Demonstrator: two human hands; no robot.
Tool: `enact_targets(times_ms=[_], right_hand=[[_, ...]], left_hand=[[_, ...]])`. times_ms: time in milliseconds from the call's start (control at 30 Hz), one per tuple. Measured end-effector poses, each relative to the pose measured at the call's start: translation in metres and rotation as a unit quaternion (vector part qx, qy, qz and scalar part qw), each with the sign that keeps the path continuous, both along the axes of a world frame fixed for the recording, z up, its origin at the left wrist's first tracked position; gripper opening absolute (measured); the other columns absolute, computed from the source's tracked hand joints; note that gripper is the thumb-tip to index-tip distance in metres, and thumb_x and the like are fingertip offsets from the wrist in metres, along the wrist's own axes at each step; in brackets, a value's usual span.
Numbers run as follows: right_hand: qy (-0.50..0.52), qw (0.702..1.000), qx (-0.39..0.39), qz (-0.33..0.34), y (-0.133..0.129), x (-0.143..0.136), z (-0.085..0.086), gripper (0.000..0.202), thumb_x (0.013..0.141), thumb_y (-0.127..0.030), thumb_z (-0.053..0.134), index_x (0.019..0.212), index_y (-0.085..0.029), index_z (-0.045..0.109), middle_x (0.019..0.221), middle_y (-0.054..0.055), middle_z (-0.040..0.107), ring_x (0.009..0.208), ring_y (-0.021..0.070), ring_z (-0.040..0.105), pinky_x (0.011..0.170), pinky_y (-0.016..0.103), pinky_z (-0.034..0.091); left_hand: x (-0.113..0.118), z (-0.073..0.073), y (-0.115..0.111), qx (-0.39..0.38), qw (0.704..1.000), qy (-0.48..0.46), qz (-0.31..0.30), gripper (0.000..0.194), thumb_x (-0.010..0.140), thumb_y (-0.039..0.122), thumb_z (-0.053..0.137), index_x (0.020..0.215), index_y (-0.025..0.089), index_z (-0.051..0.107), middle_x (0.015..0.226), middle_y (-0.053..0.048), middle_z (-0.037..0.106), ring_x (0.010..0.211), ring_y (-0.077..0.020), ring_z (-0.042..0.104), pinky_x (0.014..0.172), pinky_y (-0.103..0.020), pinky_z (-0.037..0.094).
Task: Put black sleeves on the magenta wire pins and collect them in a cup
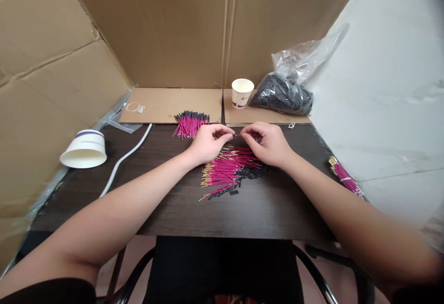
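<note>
Between my two hands runs a short red wire (237, 134), pinched at its ends. My left hand (210, 141) closes thumb and forefinger on its left part, and my right hand (268, 142) pinches the right part. What sits inside the fingertips is hidden. Just below the hands lies a spread pile of magenta wires (225, 167) with gold-coloured tips. Small black sleeves (248, 173) are scattered along that pile's right and lower edge. Behind my left hand lies a bunch of magenta wires with black ends (190, 124).
A paper cup (242, 94) stands on the cardboard strip (163, 105) at the back, beside a clear bag of black sleeves (284, 94). Another paper cup (83, 149) lies tipped at left, near a white cable (126, 155). A banded wire bundle (345, 178) is at the right edge.
</note>
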State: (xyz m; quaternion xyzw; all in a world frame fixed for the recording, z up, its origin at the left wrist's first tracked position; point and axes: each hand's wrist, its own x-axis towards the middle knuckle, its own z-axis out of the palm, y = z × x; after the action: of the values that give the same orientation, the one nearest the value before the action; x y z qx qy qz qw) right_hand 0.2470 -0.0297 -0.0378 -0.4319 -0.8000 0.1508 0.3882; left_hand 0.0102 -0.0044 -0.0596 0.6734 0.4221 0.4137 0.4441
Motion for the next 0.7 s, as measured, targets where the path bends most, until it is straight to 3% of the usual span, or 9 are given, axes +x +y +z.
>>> enact_targets(times_ms=[600,700], right_hand=[[0.002,1.0,-0.02,-0.001,0.0001,-0.0023,-0.0051,0.017,0.105,-0.025,0.069,0.097,-0.019,0.083,0.092,0.006,0.083,0.079,0.0199,0.072,0.078,0.034,0.052],[0.015,1.0,-0.025,-0.002,0.0004,-0.0022,-0.0058,0.017,0.106,-0.026,0.069,0.098,-0.02,0.082,0.091,0.006,0.081,0.08,0.0202,0.07,0.078,0.035,0.051]], left_hand=[[0.001,0.0003,-0.0024,0.007,1.0,0.006,-0.013,0.011,0.099,0.018,0.081,0.107,0.016,0.088,0.104,-0.011,0.088,0.093,-0.0226,0.08,0.095,-0.044,0.064],[0.001,0.0015,-0.0031,-0.007,1.0,-0.014,-0.013,0.021,0.096,0.017,0.084,0.117,0.014,0.085,0.107,-0.012,0.087,0.092,-0.0202,0.078,0.095,-0.042,0.064]])
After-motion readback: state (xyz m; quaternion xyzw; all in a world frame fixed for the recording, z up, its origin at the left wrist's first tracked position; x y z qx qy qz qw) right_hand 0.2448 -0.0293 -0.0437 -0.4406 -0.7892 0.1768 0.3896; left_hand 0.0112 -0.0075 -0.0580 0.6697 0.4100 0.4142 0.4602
